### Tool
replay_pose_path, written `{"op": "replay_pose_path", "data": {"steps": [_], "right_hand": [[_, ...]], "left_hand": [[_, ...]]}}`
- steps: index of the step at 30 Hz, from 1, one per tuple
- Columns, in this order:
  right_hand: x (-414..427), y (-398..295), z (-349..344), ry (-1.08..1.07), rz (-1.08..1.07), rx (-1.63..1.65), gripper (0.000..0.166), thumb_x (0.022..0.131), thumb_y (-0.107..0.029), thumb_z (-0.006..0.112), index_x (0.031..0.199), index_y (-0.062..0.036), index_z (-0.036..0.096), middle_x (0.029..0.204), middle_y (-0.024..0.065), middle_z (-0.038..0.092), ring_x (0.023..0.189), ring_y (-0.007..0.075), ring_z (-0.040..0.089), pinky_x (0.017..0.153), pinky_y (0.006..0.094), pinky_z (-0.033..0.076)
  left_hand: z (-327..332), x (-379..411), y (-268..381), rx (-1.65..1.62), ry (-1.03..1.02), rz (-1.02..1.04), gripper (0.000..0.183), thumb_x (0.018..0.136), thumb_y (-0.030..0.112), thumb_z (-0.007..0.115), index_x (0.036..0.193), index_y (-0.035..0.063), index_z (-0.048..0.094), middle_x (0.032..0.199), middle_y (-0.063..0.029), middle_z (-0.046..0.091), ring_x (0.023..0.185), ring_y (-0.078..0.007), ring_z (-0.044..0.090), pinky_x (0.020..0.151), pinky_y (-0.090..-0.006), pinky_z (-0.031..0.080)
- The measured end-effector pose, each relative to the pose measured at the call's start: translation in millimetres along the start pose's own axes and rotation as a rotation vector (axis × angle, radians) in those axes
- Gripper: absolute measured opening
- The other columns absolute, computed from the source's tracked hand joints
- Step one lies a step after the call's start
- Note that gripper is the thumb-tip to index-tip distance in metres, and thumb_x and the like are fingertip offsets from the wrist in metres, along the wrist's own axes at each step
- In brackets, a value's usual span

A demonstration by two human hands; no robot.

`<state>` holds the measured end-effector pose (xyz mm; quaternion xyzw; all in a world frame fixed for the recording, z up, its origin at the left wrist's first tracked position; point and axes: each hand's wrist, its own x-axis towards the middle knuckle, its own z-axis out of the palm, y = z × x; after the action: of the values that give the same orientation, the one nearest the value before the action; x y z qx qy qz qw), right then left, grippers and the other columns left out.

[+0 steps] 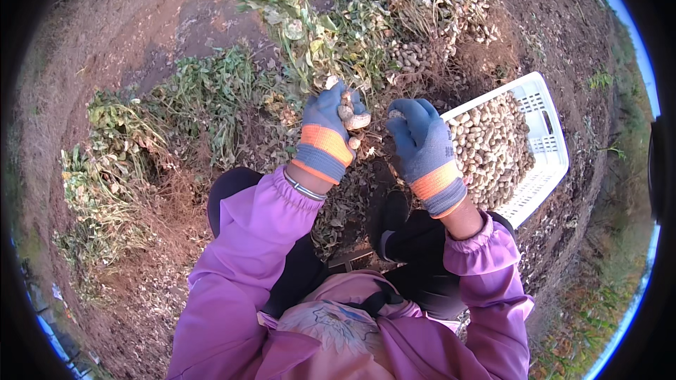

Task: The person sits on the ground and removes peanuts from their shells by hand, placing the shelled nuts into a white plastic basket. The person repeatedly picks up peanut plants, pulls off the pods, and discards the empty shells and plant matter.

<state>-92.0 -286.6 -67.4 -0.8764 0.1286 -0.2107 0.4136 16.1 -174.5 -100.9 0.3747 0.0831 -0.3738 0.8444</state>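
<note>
My left hand (328, 134), in a blue work glove with an orange-banded cuff, is closed around a peanut plant (301, 37) whose leafy stems reach away from me. Several peanut pods (355, 117) hang out on the palm side of that glove. A short way to the right, my right hand (420, 140) wears a matching glove and pinches a peanut pod (396, 114) in its fingers; most of that pod is hidden. Beside the right hand stands a white plastic crate (546, 169) with slotted walls, holding a heap of unshelled peanuts (491, 142).
Uprooted peanut plants (211, 84) lie in a row from the left to the far side. A pile of pulled plants with pods (443, 5) is at the back right. Dry leaves (343, 216) cover the soil between my legs. Brown soil (142, 26) surrounds everything.
</note>
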Motion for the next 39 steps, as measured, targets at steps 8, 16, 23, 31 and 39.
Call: {"op": "replay_pose_path", "data": {"steps": [8,16,23,31,39], "right_hand": [[20,34,-39,0.218,0.355,0.187,0.019,0.084,-0.01,0.058,0.1,0.0006,0.059,0.087,0.0184,0.06,0.078,0.0273,0.06,0.069,0.0347,0.048],[16,61,-118,0.345,0.176,-0.705,0.033,0.076,-0.003,0.062,0.108,-0.0104,0.059,0.101,0.0164,0.059,0.088,0.0339,0.06,0.074,0.0396,0.048],[10,3,-53,0.007,-0.157,0.001,0.028,0.078,-0.003,0.062,0.106,-0.0003,0.058,0.099,0.0126,0.056,0.08,0.0224,0.059,0.069,0.0307,0.047],[4,2,-4,-0.187,-0.022,0.037,0.035,0.072,-0.009,0.069,0.103,-0.0023,0.056,0.091,0.0148,0.056,0.081,0.0296,0.059,0.068,0.0355,0.047],[2,2,-2,-0.098,0.064,0.121,0.027,0.072,-0.006,0.063,0.097,-0.0011,0.054,0.09,0.0149,0.056,0.081,0.0311,0.058,0.07,0.0369,0.047]], "left_hand": [[-1,-10,11,-0.004,0.098,0.045,0.027,0.09,0.034,0.053,0.074,0.0119,0.05,0.061,-0.0008,0.048,0.047,-0.0115,0.046,0.032,-0.024,0.028],[5,-12,14,0.248,0.222,0.058,0.033,0.092,0.039,0.046,0.08,0.0098,0.055,0.064,-0.001,0.052,0.049,-0.0127,0.051,0.037,-0.027,0.034],[-43,7,-14,1.082,-0.095,0.873,0.066,0.058,-0.008,0.072,0.119,-0.0025,0.05,0.105,-0.017,0.061,0.095,-0.0325,0.061,0.084,-0.0356,0.051],[4,-5,-18,0.132,0.046,0.084,0.027,0.088,0.018,0.057,0.108,-0.0003,0.053,0.098,-0.0124,0.061,0.084,-0.0217,0.064,0.07,-0.0334,0.054],[-3,-7,-27,0.403,-0.056,0.241,0.035,0.092,0.027,0.052,0.117,0.004,0.045,0.102,-0.0101,0.058,0.09,-0.0203,0.061,0.067,-0.0351,0.054]]}}
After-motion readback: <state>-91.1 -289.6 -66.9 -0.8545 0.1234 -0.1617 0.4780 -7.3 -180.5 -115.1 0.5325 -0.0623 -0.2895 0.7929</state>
